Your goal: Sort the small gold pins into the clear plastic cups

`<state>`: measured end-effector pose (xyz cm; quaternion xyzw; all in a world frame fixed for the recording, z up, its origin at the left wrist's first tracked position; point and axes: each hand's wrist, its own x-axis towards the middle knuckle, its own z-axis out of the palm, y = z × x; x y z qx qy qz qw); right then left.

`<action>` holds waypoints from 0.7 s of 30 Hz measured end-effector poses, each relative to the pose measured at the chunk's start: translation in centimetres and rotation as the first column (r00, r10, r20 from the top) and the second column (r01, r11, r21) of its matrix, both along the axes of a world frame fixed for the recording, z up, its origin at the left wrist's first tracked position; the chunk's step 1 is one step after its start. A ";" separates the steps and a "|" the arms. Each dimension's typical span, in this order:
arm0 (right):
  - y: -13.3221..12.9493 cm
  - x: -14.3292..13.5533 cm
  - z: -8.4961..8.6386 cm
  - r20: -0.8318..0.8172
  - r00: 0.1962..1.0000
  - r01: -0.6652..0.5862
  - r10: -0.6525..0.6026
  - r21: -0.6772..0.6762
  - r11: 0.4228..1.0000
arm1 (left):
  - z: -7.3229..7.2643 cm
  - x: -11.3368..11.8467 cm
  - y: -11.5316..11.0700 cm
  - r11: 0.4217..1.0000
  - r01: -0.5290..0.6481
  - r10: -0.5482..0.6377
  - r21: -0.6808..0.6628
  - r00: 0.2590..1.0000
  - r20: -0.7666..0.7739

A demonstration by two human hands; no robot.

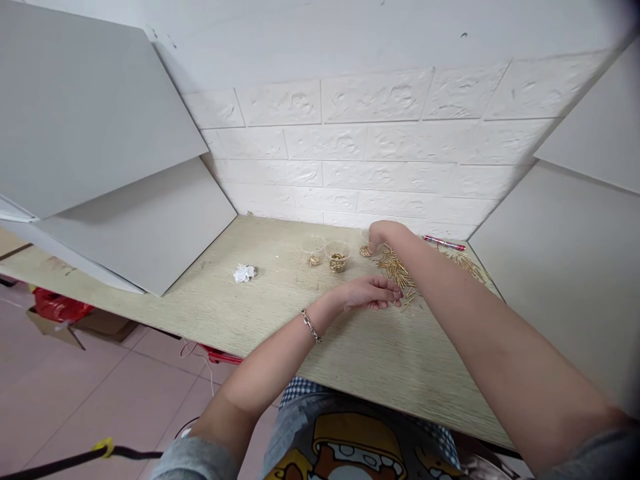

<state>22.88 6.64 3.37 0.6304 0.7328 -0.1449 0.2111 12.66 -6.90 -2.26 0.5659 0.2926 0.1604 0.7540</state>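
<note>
My left hand (373, 293) is low over the table, its fingers pressed together beside the near edge of a pile of thin gold-coloured pins (395, 268); what its fingertips hold is too small to make out. My right hand (383, 233) reaches past it to a clear cup (365, 249) near the wall, with small gold pieces in the bottom. The fingers of that hand are mostly hidden behind the wrist. Left of that cup stand two more clear cups, one (337, 257) with many gold pieces and one (313, 252) with fewer.
Crumpled white paper (245, 273) lies on the table (280, 293) at the left. A red marker-like tube (445, 243) and more gold pins (465, 265) are at the right. White brick-patterned wall and grey panels enclose the table.
</note>
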 end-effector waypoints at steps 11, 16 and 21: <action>-0.7 0.4 0.0 -0.112 0.994 -0.005 0.022 0.143 0.990 | 0.0 0.0 0.2 0.999 -0.032 0.032 0.014 0.999 -0.002; -2.6 1.5 1.0 -0.185 0.977 -0.046 0.106 0.302 0.952 | -0.1 -0.2 0.3 0.989 -0.111 0.112 0.099 0.994 -0.001; -7.1 3.8 0.1 -0.486 0.830 0.108 0.275 0.623 0.775 | 0.2 -0.3 0.3 0.983 -0.178 0.179 0.053 0.984 -0.002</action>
